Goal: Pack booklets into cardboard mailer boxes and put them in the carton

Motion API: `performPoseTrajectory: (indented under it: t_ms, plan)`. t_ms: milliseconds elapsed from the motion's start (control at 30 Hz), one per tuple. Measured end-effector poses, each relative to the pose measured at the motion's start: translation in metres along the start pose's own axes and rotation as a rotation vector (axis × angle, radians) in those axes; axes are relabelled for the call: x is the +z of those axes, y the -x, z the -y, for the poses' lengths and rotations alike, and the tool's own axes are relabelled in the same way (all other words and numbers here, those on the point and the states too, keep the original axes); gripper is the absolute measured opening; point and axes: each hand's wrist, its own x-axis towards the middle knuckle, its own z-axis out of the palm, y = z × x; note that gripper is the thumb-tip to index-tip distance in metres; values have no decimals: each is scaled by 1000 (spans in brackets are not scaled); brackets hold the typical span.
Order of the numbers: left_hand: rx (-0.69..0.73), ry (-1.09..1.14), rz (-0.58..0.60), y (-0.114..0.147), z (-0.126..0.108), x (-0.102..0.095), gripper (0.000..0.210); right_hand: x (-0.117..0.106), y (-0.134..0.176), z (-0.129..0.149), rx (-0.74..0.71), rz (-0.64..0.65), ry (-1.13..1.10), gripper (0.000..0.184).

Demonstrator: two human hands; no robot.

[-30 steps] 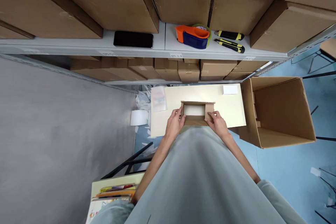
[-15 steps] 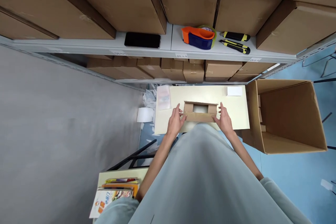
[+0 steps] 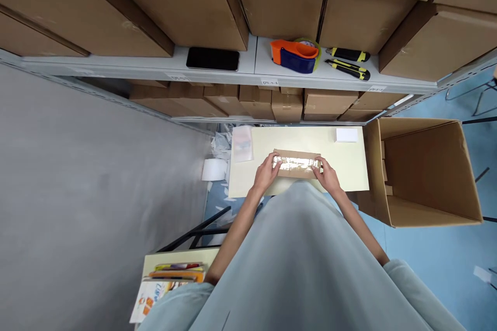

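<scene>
A small cardboard box (image 3: 297,171) is held over the cream table, close to the front of my body. Shiny clear tape runs lengthwise across the face turned up to me. My left hand (image 3: 266,171) grips the box's left end, thumb on the taped face and fingers at the far edge. At the right end, my right hand (image 3: 326,173) holds it in a similar way. The underside of the box is hidden.
On the table (image 3: 267,186) lie a clear plastic bag (image 3: 243,144) and a small white box (image 3: 346,135). A large open carton (image 3: 430,170) stands right. The shelf ahead holds a phone (image 3: 213,59), a tape dispenser (image 3: 294,56) and cutters (image 3: 348,62).
The box has been turned over: its open side with raised flaps faced up before, and a taped face shows now. My fingers have closed onto both ends.
</scene>
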Motion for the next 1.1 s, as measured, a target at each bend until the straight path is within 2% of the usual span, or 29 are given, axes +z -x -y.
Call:
performPoseTrajectory:
  t_ms: [233, 400, 500, 633, 800, 967, 1100]
  plan:
    - [-38, 10, -35, -26, -2, 6, 36, 3, -22, -6, 21, -30, -7, 50]
    - [-85, -24, -31, -46, -15, 14, 35, -2, -56, -26, 74, 8, 8, 56]
    - [-81, -80, -31, -47, -24, 24, 36, -1, -64, -39, 120, 18, 32, 64]
    - [-83, -100, -52, -33, -22, 36, 35, 9, -49, -48, 128, 19, 18, 69]
    - [-50, -46, -77, -19, -10, 42, 35, 17, -30, -43, 148, -1, 25, 65]
    - [39, 99, -78, -13, -8, 59, 33, -7, -17, -40, 171, -33, 118, 63]
    - [11, 187, -2, -6, -4, 84, 32, -30, -2, -47, 172, -3, 229, 60]
